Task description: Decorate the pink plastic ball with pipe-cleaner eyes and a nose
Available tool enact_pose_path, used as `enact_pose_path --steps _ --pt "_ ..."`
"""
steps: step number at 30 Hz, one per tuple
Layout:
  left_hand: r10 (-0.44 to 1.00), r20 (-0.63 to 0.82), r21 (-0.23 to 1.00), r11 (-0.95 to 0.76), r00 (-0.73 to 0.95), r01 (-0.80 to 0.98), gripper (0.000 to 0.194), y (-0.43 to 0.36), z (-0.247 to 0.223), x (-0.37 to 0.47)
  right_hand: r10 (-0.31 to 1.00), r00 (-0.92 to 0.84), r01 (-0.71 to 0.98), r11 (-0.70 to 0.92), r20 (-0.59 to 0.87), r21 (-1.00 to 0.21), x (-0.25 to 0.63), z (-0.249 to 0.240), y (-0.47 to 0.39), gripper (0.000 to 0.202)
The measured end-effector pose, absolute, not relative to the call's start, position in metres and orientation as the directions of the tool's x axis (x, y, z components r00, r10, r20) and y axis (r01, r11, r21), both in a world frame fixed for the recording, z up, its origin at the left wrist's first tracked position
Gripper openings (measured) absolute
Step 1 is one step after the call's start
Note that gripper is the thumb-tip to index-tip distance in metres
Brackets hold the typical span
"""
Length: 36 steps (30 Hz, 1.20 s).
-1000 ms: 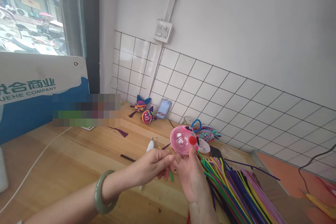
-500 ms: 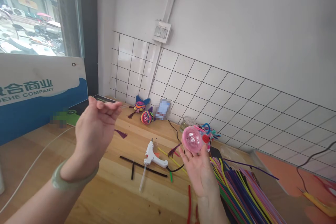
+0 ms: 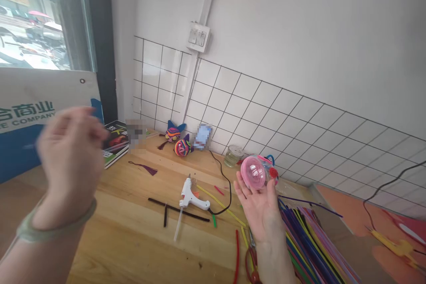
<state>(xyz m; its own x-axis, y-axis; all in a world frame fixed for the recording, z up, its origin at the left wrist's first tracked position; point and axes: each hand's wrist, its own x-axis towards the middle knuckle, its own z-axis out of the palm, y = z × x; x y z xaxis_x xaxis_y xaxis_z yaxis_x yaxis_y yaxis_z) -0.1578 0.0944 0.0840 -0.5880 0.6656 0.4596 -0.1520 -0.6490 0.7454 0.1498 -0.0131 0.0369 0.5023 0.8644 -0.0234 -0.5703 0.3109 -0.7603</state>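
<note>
Pink plastic ball [image 3: 253, 173] on spread right hand [image 3: 261, 206], left hand [image 3: 69, 159] blurred, grip unclear

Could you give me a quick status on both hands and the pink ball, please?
Right hand open, palm up, pink ball on its fingertips. Left hand raised, blurred, empty as far as visible. Glue gun lies on the table between them.
</note>
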Motion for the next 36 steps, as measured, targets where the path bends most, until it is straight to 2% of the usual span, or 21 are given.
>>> enact_pose_path --steps 1,3,4,6,7,9,10,12,13,16,18,20,22,24,26,29,32,36 --pt "0.759 0.464 0.8 -0.581 -0.457 -0.152 0.018 0.091 0.083 -0.142 0.876 0.483 -0.57 0.295 -0.022 -0.767 0.145 0.038 -0.014 0.055" --pt "0.906 0.421 0.903 -0.423 -0.051 -0.077 0.028 0.083 0.075 -0.111 0.896 0.444 -0.559 0.268 -0.011 -0.785 0.133 0.038 -0.017 0.056" --pt "0.902 0.387 0.922 -0.382 0.193 -0.063 0.031 0.078 0.068 -0.096 0.904 0.428 -0.548 0.261 0.002 -0.795 0.127 0.037 -0.019 0.056" --pt "0.857 0.355 0.927 -0.375 0.373 -0.019 0.038 0.068 0.053 -0.072 0.922 0.386 -0.525 0.25 0.034 -0.814 0.116 0.036 -0.022 0.056" --pt "0.81 0.369 0.897 -0.439 0.456 0.054 0.042 0.064 0.046 -0.064 0.933 0.356 -0.515 0.24 0.05 -0.823 0.11 0.035 -0.023 0.057" --pt "0.732 0.407 0.811 -0.565 0.547 0.151 0.046 0.057 0.035 -0.052 0.955 0.286 -0.495 0.216 0.077 -0.841 0.099 0.035 -0.025 0.058" --pt "0.715 0.409 0.778 -0.598 0.567 0.193 0.042 0.055 0.031 -0.049 0.963 0.253 -0.484 0.208 0.091 -0.85 0.094 0.034 -0.026 0.058" --pt "0.691 0.426 0.728 -0.645 0.584 0.233 0.02 0.052 0.027 -0.046 0.972 0.204 -0.47 0.203 0.118 -0.859 0.087 0.034 -0.027 0.058" --pt "0.676 0.443 0.715 -0.662 0.589 0.222 0.016 0.051 0.026 -0.045 0.973 0.192 -0.471 0.206 0.128 -0.858 0.085 0.033 -0.027 0.058" --pt "0.607 0.495 0.709 -0.696 0.621 0.116 0.024 0.05 0.028 -0.047 0.97 0.216 -0.499 0.209 0.113 -0.841 0.085 0.031 -0.027 0.056" --pt "0.594 0.477 0.754 -0.655 0.648 0.046 0.029 0.05 0.032 -0.052 0.959 0.278 -0.519 0.201 0.058 -0.831 0.091 0.03 -0.025 0.057" --pt "0.648 0.395 0.852 -0.524 0.651 0.005 0.035 0.051 0.038 -0.059 0.944 0.331 -0.543 0.192 0.002 -0.818 0.1 0.029 -0.022 0.058" --pt "0.726 0.331 0.925 -0.375 0.603 -0.057 0.033 0.053 0.046 -0.068 0.933 0.358 -0.567 0.194 -0.027 -0.801 0.108 0.029 -0.02 0.057" --pt "0.816 0.359 0.933 -0.298 0.454 -0.202 0.024 0.057 0.053 -0.078 0.923 0.382 -0.582 0.206 -0.042 -0.786 0.114 0.03 -0.018 0.054" --pt "0.87 0.38 0.914 -0.302 0.313 -0.27 0.024 0.063 0.06 -0.087 0.906 0.419 -0.591 0.22 -0.062 -0.776 0.119 0.032 -0.017 0.052" --pt "0.93 0.364 0.856 -0.311 0.056 -0.412 0.021 0.073 0.068 -0.1 0.89 0.448 -0.607 0.23 -0.089 -0.761 0.123 0.033 -0.017 0.05" --pt "0.928 0.327 0.692 -0.365 -0.181 -0.622 0.017 0.084 0.075 -0.116 0.883 0.459 -0.616 0.241 -0.094 -0.75 0.126 0.033 -0.016 0.049" --pt "0.93 0.212 0.495 -0.368 -0.302 -0.787 0.027 0.098 0.083 -0.142 0.877 0.473 -0.61 0.253 -0.088 -0.751 0.129 0.032 -0.015 0.05"
